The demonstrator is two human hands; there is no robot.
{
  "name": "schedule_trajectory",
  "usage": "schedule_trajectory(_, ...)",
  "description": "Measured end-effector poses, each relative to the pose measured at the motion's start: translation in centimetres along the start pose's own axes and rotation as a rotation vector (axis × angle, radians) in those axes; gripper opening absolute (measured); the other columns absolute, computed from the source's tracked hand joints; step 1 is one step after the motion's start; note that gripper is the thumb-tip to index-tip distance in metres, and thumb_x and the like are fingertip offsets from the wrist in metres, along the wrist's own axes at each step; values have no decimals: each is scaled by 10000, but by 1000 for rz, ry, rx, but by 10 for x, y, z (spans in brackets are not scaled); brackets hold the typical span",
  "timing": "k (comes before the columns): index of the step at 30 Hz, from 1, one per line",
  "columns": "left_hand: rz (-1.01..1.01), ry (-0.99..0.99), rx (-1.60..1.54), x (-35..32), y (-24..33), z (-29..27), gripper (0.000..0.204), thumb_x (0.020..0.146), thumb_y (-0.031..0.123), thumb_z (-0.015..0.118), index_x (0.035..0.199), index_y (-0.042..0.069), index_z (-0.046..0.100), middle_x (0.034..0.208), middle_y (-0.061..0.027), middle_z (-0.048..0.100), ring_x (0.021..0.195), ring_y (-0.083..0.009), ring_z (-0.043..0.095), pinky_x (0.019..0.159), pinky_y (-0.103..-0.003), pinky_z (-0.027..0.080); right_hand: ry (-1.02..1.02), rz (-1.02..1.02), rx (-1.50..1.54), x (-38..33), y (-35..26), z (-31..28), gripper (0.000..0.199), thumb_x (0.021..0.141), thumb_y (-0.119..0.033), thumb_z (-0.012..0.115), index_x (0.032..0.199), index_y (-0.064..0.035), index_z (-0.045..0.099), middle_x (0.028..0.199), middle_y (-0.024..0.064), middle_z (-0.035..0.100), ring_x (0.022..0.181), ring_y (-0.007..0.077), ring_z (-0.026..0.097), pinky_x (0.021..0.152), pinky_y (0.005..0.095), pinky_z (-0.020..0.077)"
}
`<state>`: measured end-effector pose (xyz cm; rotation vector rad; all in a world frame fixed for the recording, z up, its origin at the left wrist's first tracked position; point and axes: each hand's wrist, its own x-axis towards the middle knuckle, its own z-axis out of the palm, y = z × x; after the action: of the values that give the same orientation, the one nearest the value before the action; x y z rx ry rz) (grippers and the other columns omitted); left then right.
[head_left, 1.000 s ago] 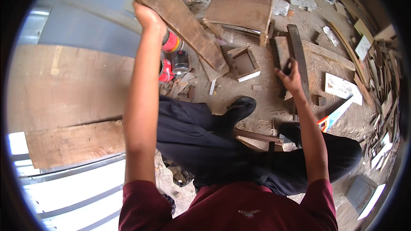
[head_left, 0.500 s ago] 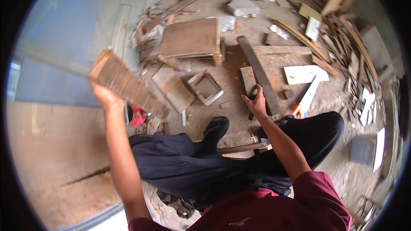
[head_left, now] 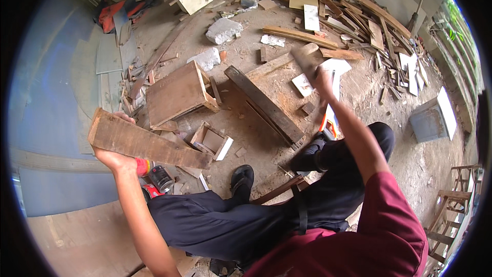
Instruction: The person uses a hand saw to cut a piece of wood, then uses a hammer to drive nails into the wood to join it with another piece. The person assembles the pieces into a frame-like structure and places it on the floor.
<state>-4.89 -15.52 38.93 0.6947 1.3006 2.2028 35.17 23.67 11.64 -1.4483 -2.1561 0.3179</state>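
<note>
My left hand [head_left: 117, 160] grips the wide end of a weathered wooden board [head_left: 146, 141], fingers over its far edge. The board slants down toward a small open wooden box [head_left: 210, 141]. Out to the right, my right hand [head_left: 323, 83] is closed round a short brown wooden block [head_left: 306, 65], blurred by motion; its exact kind is not clear. Below that hand lies a handsaw [head_left: 330, 120] with an orange handle, partly hidden by my arm. A long dark beam [head_left: 264, 105] rests on the floor between my hands.
A wooden box like a low stool [head_left: 177, 95] stands ahead, left of the beam. Cans [head_left: 161, 178] sit by my left forearm. Scrap timber [head_left: 359, 13] is heaped at the far right, near a grey plastic bin [head_left: 430, 120]. Stone chunks [head_left: 223, 31] lie farther off.
My right hand has lifted the wooden block off the beam and swung it away to the right. The board in my left hand is tilted flatter. The view has shifted.
</note>
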Motion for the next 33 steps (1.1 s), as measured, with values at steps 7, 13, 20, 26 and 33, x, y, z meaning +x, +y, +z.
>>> schedule_trajectory(7,-112,-51,16,2,-19,28,548,937,423,332,1117,-29,584,1011,-181,622,913,-321,607,883,-429,489,482,105,189,95,43,-86,526,873,-283,672,1252,16,462,1080,314,641,1027,463,626,861,501,506)
schedule_trajectory(13,-163,-25,39,-1,-35,45,576,933,435,331,1135,-48,570,1019,-188,616,947,-334,597,926,-439,472,-112,136,40,-100,100,58,559,812,-219,675,1274,-15,438,1169,269,558,1033,449,595,858,500,511)
schedule_trajectory(20,-244,-158,-31,-23,-68,22,616,904,471,344,1156,-56,538,1032,-192,577,1003,-331,549,989,-440,415,20,323,54,-198,108,87,293,850,-227,652,1015,11,607,864,245,659,813,441,638,748,482,519)
schedule_trajectory(26,-332,-279,33,-31,-93,11,661,876,513,370,1170,-56,529,1049,-195,578,1010,-329,546,990,-439,406,-311,629,653,-140,86,26,489,875,-445,692,825,42,691,729,61,678,635,109,598,585,264,479)
schedule_trajectory(33,-448,-448,-37,-27,-109,60,629,903,484,362,1162,-59,547,1053,-199,572,1014,-329,533,995,-441,389,-175,839,53,-171,198,-13,473,817,-445,720,764,26,705,663,136,676,614,224,668,589,328,534)
